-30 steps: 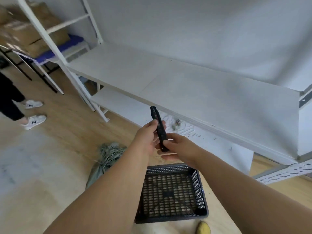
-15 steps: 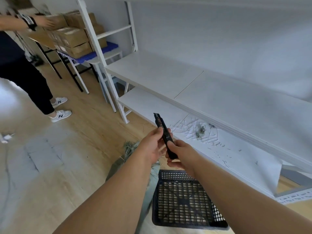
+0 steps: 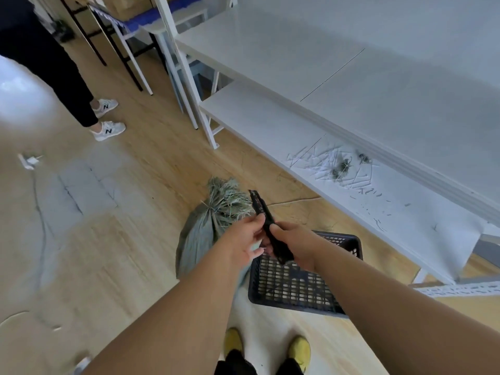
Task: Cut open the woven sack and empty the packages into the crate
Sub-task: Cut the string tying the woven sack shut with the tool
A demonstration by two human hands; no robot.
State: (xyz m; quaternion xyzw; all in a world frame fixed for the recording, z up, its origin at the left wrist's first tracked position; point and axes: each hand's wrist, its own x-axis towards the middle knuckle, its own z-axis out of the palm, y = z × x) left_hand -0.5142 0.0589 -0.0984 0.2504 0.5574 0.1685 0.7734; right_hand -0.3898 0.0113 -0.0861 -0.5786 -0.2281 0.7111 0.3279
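Both hands up in front of chest, w/ black utility knife (image 3: 266, 224) between them. Right hand (image 3: 296, 246) wrapped round lower handle, fingers curled tight, firm hold. Left hand (image 3: 242, 243) loosely closed, thumb + forefinger pinching knife body approx mid-length, other fingers half curled. Probably working the slider; can't tell if blade is out, tip too small/blurred.

Knife long axis running up and away, leaning left, tip toward the sack's tuft.

Woven sack (image 3: 198, 234) on floor directly below and beyond left hand, grey-green, neck tied, frayed tuft (image 3: 224, 197) at far end pointing away from feet. Long axis approx fwd-back, tied neck farthest. Lower part hidden behind left forearm. Not yet cut.

Black crate (image 3: 295, 285) on floor just beside sack, on its right, under right wrist. Looks empty, no pkgs visible.

Key relation: sack neck ahead of and below knife tip, left of crate. Left hand nearer sack, so likely to grab/steady neck; right hand w/ knife to come down and fwd to cut near the tie. Crate on right side, handy for tipping after.

Risk: left fingers close to blade path while steadying
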